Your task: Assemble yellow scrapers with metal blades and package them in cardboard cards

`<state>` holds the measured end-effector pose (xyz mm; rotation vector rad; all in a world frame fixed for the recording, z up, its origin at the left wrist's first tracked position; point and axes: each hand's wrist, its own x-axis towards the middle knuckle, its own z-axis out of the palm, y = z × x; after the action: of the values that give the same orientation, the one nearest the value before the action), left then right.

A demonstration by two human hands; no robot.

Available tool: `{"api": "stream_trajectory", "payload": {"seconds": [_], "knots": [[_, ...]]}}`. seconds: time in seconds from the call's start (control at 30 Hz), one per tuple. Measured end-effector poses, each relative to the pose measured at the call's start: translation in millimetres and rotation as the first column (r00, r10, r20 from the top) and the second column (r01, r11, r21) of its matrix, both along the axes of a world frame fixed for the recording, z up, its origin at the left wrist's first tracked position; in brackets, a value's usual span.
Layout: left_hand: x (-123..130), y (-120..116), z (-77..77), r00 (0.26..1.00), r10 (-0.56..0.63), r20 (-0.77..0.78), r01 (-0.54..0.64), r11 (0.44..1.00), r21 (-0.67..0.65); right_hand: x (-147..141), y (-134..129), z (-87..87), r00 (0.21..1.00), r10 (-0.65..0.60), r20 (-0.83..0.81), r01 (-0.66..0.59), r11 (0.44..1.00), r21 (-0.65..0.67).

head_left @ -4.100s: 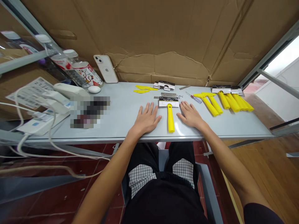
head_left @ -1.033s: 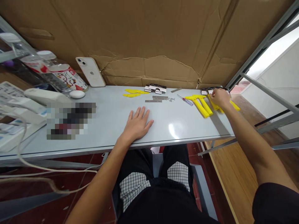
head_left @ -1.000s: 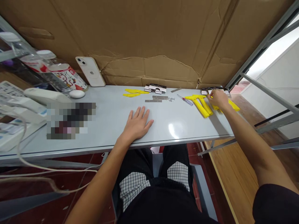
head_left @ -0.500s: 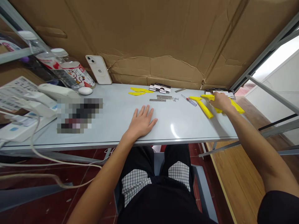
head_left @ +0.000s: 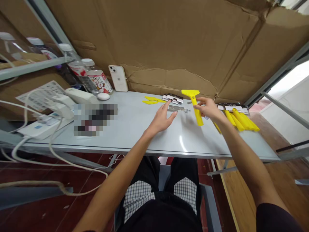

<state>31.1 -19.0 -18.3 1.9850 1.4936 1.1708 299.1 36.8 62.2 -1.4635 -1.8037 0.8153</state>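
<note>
Held up over the right part of the table is a yellow scraper, its wide head up and its handle hanging down. My right hand grips it near the neck with closed fingers. To its left, my left hand is raised with fingers apart and holds nothing. Just past that hand lie flat metal blades and a small heap of screws. Thin yellow plastic pieces and black-and-white cards are behind them. Several more yellow scraper handles lie at the right, partly behind my right forearm.
A phone leans against the cardboard backing. Bottles, a white mouse, a power strip with cables, and a blurred-out item occupy the left. A metal frame post slants at the right.
My right hand has lifted a scraper off the right-hand group and brought it left. My left hand has come up off the tabletop and moved forward and right. The view has shifted slightly.
</note>
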Motion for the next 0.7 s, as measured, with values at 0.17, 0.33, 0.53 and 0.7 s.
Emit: {"api": "stream_trajectory", "payload": {"seconds": [0.17,0.33,0.53,0.7], "knots": [[15.1,71.0,26.7,0.816,0.097,0.57,-0.026,0.991,-0.131,-77.5,2.2,-22.0,0.918,0.248,-0.31,-0.304,0.941,-0.148],[-2.5,91.1,18.6,0.7,-0.068,0.71,0.223,0.967,-0.127,-89.8,12.5,-37.8,0.872,0.259,-0.415,-0.376,0.897,-0.231],[-10.7,75.4,-7.7,0.603,-0.104,0.791,0.318,0.941,-0.119,-70.8,15.2,-52.2,0.831,0.184,-0.525,-0.352,0.905,-0.241],[-8.3,64.4,-6.1,0.637,-0.249,0.73,0.436,0.897,-0.075,-63.6,11.8,-45.6,0.773,0.204,-0.601,-0.375,0.911,-0.173]]}}
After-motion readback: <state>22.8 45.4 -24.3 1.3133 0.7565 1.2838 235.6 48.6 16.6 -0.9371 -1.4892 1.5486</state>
